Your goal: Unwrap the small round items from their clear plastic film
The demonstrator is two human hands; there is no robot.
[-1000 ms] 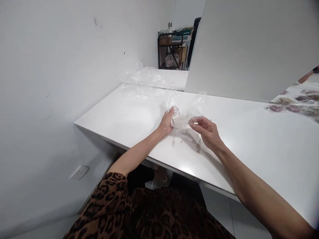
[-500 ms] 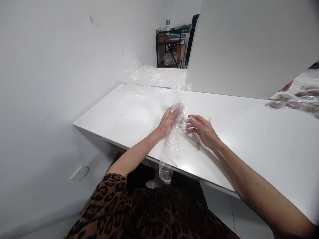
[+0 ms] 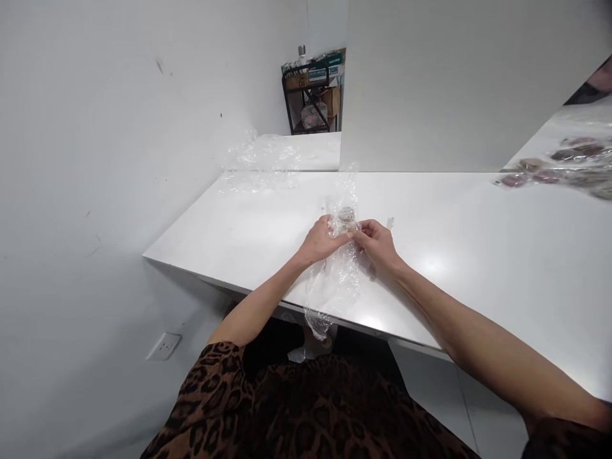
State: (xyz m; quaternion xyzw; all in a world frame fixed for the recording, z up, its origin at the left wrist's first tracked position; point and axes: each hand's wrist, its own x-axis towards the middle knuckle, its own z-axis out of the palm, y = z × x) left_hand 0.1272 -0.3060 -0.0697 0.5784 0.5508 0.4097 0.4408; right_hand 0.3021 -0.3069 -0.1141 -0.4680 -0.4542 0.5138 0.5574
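Observation:
A long strip of clear, crinkled plastic bags (image 3: 337, 287) runs over the table's front edge and up across the white table (image 3: 430, 223). Inside its middle part lies a small brownish item (image 3: 346, 215), too small to name. My left hand (image 3: 322, 242) grips the plastic from the left, thumb across it just below the item. From the right, my right hand (image 3: 377, 242) pinches the plastic's edge near the left thumb. The strip's lower end hangs off the table in front of my body.
More crumpled clear plastic (image 3: 262, 159) lies at the table's back left. A tall grey panel (image 3: 425, 83) stands behind the table. Clear bags with reddish-brown items (image 3: 564, 169) are at the right. A black shelf rack (image 3: 310, 95) stands beyond; a wall socket (image 3: 164, 346) sits low left.
My right hand has moved left and closed on the plastic's edge. My left hand has turned flatter, the brownish item now showing above its thumb. The view has shifted slightly right.

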